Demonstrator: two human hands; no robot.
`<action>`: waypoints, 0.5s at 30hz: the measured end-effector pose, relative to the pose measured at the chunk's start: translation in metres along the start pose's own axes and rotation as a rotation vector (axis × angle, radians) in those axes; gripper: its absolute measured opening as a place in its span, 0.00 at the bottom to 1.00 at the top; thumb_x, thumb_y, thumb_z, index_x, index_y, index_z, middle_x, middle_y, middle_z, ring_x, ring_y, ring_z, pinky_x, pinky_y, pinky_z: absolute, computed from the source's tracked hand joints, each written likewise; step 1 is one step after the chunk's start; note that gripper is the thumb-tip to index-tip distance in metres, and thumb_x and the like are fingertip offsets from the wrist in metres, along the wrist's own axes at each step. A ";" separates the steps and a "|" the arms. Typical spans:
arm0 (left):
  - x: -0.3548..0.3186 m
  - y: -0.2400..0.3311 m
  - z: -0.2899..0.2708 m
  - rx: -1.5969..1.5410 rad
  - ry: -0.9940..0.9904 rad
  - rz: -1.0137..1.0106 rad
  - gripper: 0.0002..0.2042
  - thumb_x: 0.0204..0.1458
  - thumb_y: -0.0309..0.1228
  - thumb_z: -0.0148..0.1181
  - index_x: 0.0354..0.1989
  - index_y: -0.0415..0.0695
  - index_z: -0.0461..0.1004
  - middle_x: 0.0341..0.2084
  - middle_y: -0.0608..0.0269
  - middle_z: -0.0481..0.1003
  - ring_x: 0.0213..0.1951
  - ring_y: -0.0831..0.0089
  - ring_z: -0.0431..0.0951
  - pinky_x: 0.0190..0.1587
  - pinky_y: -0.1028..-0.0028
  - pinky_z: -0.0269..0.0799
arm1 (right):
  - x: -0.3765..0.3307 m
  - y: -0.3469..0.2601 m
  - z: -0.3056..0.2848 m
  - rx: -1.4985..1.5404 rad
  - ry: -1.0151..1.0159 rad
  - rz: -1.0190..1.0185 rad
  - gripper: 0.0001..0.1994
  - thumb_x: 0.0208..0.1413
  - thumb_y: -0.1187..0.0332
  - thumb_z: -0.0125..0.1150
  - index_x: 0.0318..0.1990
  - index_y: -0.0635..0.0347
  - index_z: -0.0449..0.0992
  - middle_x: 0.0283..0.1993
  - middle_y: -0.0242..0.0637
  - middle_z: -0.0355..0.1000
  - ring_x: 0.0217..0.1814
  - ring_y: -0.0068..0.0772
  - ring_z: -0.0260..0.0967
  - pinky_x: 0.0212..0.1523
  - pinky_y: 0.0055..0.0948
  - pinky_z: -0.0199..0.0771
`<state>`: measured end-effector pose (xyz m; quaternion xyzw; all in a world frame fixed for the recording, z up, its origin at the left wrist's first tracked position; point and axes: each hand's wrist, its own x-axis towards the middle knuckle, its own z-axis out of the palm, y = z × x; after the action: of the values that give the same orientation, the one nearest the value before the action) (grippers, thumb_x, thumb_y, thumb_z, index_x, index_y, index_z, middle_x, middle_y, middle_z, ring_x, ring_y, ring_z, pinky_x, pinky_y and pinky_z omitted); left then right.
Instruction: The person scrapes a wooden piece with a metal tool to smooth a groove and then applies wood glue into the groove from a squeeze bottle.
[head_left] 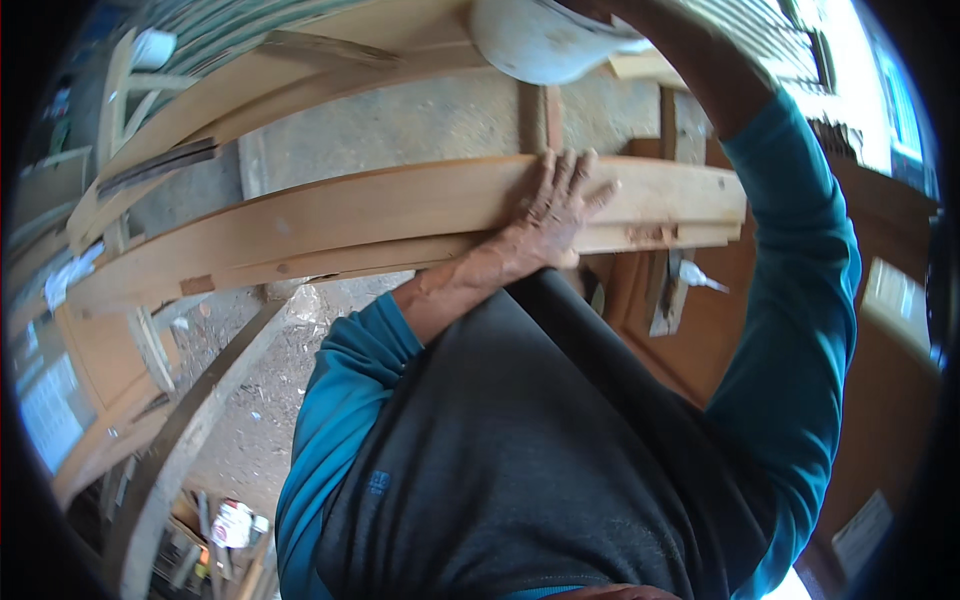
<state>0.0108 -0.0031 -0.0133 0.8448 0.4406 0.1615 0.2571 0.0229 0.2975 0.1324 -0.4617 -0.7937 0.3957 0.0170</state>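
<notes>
My left hand (558, 210) lies on a long light-brown wooden plank (390, 208), its fingers spread over the upper face. The plank stretches across the view in front of my body. A second board edge (420, 252) runs along its near side, with a small mortise-like recess (652, 234) near the right end. My right arm reaches far forward, and my right hand (592, 8) is at the top edge beside a white rounded container (550, 45), like a bucket. Its fingers are cut off and dark, so whether it grips the container cannot be told.
Beyond the plank lies another long board (300, 85) with a dark wood strip (158, 166) on it. A curved timber (190, 440) slants at the lower left, near a white bottle (235, 523). Brown panels (860, 420) stand at right. A small white nozzled bottle (700, 276) is near the plank's right end.
</notes>
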 end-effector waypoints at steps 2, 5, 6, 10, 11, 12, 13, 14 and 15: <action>-0.001 -0.004 -0.003 0.001 0.021 0.006 0.64 0.31 0.43 0.85 0.85 0.55 0.58 0.80 0.26 0.47 0.79 0.22 0.49 0.80 0.25 0.37 | 0.009 0.001 -0.008 0.087 0.006 -0.046 0.12 0.68 0.64 0.71 0.51 0.64 0.87 0.44 0.41 0.86 0.45 0.35 0.85 0.48 0.36 0.87; -0.001 -0.005 -0.013 0.091 -0.027 0.006 0.65 0.30 0.46 0.86 0.86 0.57 0.57 0.79 0.30 0.48 0.78 0.26 0.51 0.79 0.26 0.42 | 0.002 0.004 -0.031 0.252 0.037 -0.146 0.11 0.67 0.66 0.73 0.48 0.65 0.88 0.42 0.40 0.86 0.43 0.34 0.86 0.47 0.33 0.89; -0.002 -0.005 -0.014 0.120 -0.045 0.002 0.66 0.30 0.47 0.86 0.86 0.58 0.57 0.79 0.31 0.48 0.77 0.27 0.52 0.79 0.26 0.43 | -0.007 0.005 -0.041 0.311 0.045 -0.197 0.10 0.67 0.67 0.74 0.47 0.65 0.88 0.42 0.40 0.86 0.42 0.33 0.86 0.47 0.33 0.89; -0.002 -0.006 -0.011 0.135 -0.024 0.005 0.64 0.32 0.46 0.84 0.86 0.62 0.56 0.80 0.33 0.48 0.77 0.31 0.52 0.78 0.26 0.45 | -0.089 0.009 -0.086 0.385 0.087 -0.502 0.08 0.68 0.68 0.75 0.45 0.66 0.88 0.40 0.38 0.86 0.42 0.30 0.86 0.45 0.30 0.91; -0.003 -0.006 -0.010 0.147 -0.025 0.002 0.64 0.32 0.46 0.83 0.86 0.62 0.56 0.80 0.32 0.48 0.77 0.31 0.52 0.78 0.26 0.45 | -0.123 0.005 -0.087 0.372 0.133 -0.432 0.07 0.69 0.69 0.73 0.45 0.66 0.88 0.41 0.38 0.86 0.43 0.29 0.86 0.46 0.28 0.90; -0.002 -0.007 -0.008 0.156 -0.027 0.002 0.64 0.32 0.46 0.83 0.86 0.62 0.56 0.80 0.32 0.49 0.78 0.31 0.53 0.78 0.27 0.45 | -0.157 0.001 -0.087 0.356 0.180 -0.358 0.06 0.70 0.70 0.72 0.44 0.65 0.88 0.41 0.37 0.86 0.44 0.27 0.86 0.47 0.27 0.90; -0.001 -0.007 -0.008 0.166 -0.024 0.002 0.64 0.31 0.46 0.83 0.86 0.62 0.56 0.80 0.32 0.49 0.78 0.31 0.53 0.78 0.27 0.45 | -0.188 0.004 -0.080 0.396 0.207 -0.297 0.06 0.70 0.71 0.71 0.44 0.65 0.88 0.42 0.38 0.87 0.44 0.29 0.86 0.46 0.28 0.89; -0.001 -0.007 -0.009 0.170 -0.025 0.011 0.64 0.31 0.47 0.82 0.86 0.62 0.57 0.80 0.31 0.49 0.78 0.31 0.52 0.78 0.27 0.45 | -0.217 0.014 -0.066 0.435 0.233 -0.236 0.06 0.70 0.71 0.71 0.45 0.65 0.88 0.42 0.39 0.87 0.44 0.30 0.86 0.45 0.29 0.89; -0.004 -0.010 -0.010 0.197 -0.020 -0.010 0.64 0.31 0.47 0.82 0.86 0.62 0.58 0.80 0.31 0.49 0.78 0.31 0.52 0.78 0.27 0.45 | -0.236 0.029 -0.050 0.490 0.241 -0.207 0.05 0.70 0.72 0.70 0.45 0.65 0.88 0.42 0.40 0.87 0.45 0.32 0.87 0.45 0.30 0.88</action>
<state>-0.0026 0.0012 -0.0110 0.8653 0.4561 0.1075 0.1778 0.1988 0.1593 0.2282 -0.4042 -0.7095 0.5143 0.2622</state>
